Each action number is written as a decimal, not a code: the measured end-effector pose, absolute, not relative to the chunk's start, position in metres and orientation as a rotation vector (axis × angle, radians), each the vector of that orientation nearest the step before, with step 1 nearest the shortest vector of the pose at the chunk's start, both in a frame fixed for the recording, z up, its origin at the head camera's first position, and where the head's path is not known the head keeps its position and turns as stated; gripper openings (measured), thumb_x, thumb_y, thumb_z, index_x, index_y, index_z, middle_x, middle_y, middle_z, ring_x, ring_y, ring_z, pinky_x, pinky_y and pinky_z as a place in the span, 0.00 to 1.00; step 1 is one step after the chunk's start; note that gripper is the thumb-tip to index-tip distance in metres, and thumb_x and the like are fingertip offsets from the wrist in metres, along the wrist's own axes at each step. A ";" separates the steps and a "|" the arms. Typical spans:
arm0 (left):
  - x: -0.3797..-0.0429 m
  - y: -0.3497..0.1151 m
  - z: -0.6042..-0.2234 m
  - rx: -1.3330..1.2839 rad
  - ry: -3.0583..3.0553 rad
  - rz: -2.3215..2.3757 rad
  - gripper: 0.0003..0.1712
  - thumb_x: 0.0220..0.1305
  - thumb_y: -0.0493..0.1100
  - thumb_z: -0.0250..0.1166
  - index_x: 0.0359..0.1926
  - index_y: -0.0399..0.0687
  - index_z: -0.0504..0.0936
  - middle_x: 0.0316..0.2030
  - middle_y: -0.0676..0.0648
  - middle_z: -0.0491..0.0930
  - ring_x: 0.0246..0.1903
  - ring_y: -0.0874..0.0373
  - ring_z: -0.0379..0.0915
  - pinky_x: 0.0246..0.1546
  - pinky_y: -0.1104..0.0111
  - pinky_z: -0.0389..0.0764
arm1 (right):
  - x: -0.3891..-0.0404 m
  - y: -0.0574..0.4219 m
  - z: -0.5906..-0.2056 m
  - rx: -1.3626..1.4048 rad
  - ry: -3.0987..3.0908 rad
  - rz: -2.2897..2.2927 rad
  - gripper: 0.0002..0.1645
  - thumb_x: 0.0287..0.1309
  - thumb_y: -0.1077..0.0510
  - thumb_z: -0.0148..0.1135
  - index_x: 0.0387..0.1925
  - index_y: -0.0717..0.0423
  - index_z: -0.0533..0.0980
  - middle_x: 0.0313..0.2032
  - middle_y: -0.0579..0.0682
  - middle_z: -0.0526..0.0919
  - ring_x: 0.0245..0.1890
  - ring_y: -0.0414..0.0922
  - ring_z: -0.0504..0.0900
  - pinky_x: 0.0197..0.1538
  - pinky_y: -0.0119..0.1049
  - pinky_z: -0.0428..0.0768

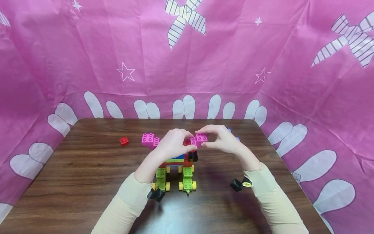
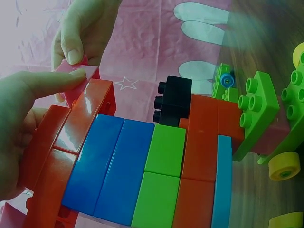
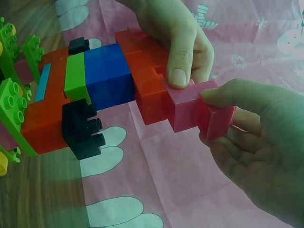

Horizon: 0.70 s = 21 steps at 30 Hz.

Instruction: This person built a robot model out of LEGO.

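Observation:
A model of stacked toy building bricks stands mid-table, with red bricks (image 3: 147,57) at its top, blue bricks (image 2: 107,166) below, and green wheeled bases (image 1: 187,182) at the bottom. My left hand (image 1: 175,143) grips its top right end, the thumb pressing on an inner pink brick (image 3: 183,107) joined to the red ones. Between thumb and fingers, my right hand (image 1: 223,139) pinches an outer pink brick (image 3: 217,116) against that inner one. More pink bricks (image 1: 147,139) extend from the model's left side. Black bricks (image 3: 80,128) stick out lower down.
A loose red brick (image 1: 124,141) lies at the back left of the wooden table (image 1: 87,182). Small blue pieces (image 1: 238,138) show partly behind my right hand. Pink patterned cloth (image 1: 222,65) hangs behind and at both sides.

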<state>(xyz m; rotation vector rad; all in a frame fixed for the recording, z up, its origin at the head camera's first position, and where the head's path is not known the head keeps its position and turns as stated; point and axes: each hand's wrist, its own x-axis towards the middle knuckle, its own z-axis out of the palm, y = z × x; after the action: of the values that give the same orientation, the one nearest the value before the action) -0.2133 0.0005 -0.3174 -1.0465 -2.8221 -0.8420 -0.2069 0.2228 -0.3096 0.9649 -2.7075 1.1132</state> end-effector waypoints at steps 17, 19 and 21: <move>-0.212 0.000 -0.317 -1.025 -2.839 -0.842 0.24 0.58 0.54 0.71 0.49 0.43 0.84 0.44 0.46 0.86 0.45 0.54 0.81 0.49 0.62 0.82 | -0.209 0.224 -0.309 0.964 -2.742 1.110 0.25 0.50 0.58 0.74 0.52 0.56 0.82 0.47 0.50 0.87 0.46 0.44 0.83 0.46 0.38 0.80; -0.212 0.000 -0.318 -1.031 -2.833 -0.831 0.24 0.58 0.54 0.71 0.49 0.43 0.84 0.44 0.46 0.86 0.45 0.54 0.80 0.48 0.62 0.82 | -0.209 0.224 -0.309 0.955 -2.739 1.127 0.25 0.50 0.59 0.74 0.52 0.56 0.81 0.47 0.51 0.87 0.46 0.44 0.82 0.46 0.41 0.80; -0.213 0.000 -0.318 -1.034 -2.829 -0.825 0.24 0.58 0.54 0.71 0.49 0.44 0.84 0.43 0.47 0.86 0.43 0.55 0.80 0.47 0.63 0.82 | -0.209 0.224 -0.310 0.944 -2.736 1.142 0.26 0.50 0.59 0.74 0.53 0.57 0.81 0.47 0.51 0.87 0.46 0.44 0.82 0.46 0.41 0.80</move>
<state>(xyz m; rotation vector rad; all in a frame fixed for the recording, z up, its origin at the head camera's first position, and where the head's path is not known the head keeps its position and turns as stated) -0.2128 0.0004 -0.3181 -1.0339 -2.8287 -0.8247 -0.2086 0.2238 -0.3101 0.9439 -2.7356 1.1420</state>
